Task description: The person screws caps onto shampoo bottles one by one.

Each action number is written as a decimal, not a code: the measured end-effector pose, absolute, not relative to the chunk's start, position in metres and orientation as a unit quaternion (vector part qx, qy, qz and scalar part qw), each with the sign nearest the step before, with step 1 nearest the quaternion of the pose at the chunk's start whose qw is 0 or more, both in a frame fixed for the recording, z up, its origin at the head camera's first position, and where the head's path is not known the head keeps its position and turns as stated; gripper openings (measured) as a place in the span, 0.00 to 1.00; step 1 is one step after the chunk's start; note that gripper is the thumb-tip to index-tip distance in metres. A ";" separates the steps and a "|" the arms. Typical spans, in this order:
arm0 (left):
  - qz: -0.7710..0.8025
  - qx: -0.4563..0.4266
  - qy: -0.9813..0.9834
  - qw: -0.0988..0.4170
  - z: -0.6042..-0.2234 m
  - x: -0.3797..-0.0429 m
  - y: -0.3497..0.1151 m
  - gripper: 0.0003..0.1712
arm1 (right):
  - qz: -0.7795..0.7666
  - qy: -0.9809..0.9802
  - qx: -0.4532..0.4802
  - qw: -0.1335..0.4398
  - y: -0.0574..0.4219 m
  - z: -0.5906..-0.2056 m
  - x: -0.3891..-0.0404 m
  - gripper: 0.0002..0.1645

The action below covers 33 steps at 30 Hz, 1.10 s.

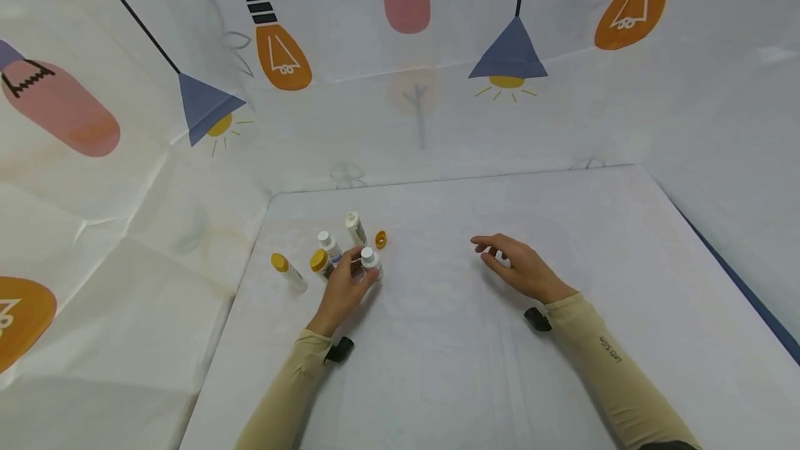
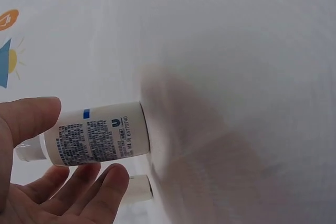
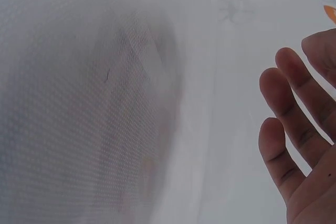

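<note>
My left hand (image 1: 346, 292) is at a small white bottle (image 1: 371, 260) with a white cap, thumb on one side and fingers on the other. In the left wrist view, the white bottle (image 2: 100, 134) shows dense blue print, and its base is at the table surface. Close beside that hand are a yellow-capped bottle (image 1: 321, 262) and another white-capped bottle (image 1: 328, 244). Over the right half of the table, my right hand (image 1: 521, 269) hovers with loosely bent fingers and nothing in them. The right wrist view shows its fingers (image 3: 278, 93) apart.
A slim yellow-capped bottle (image 1: 290, 273) stands at the left. A taller white bottle (image 1: 355, 228) is behind the cluster, with a small orange-yellow cap-like piece (image 1: 381, 239) beside it. White printed sheeting (image 1: 350, 123) surrounds the white table (image 1: 437, 339).
</note>
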<state>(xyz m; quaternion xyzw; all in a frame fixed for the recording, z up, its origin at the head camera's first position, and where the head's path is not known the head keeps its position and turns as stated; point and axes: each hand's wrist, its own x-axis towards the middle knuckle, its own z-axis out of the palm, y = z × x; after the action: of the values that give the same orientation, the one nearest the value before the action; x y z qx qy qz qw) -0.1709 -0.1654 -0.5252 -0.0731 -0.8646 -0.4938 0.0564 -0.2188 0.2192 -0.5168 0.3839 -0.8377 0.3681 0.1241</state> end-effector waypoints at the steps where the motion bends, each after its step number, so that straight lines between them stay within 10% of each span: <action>1: -0.491 -0.076 -0.866 0.061 -0.525 -0.171 -0.165 0.35 | 0.369 -0.838 0.383 0.123 0.219 -0.517 -0.219 0.29; 24: -0.392 -0.158 -0.876 0.231 -0.475 -0.155 -0.176 0.33 | 0.373 -0.867 0.318 0.095 0.221 -0.521 -0.214 0.34; 33: -0.352 -0.133 -0.907 0.189 -0.437 -0.170 -0.202 0.38 | 0.389 -0.876 0.278 0.052 0.220 -0.520 -0.213 0.41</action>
<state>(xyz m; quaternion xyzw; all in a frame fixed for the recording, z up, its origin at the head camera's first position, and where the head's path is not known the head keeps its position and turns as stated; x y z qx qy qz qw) -0.1698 -0.2025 -0.4375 -0.1334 -0.9070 -0.3519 0.1889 -0.2128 0.2199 -0.5199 0.2782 -0.8765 0.3895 0.0516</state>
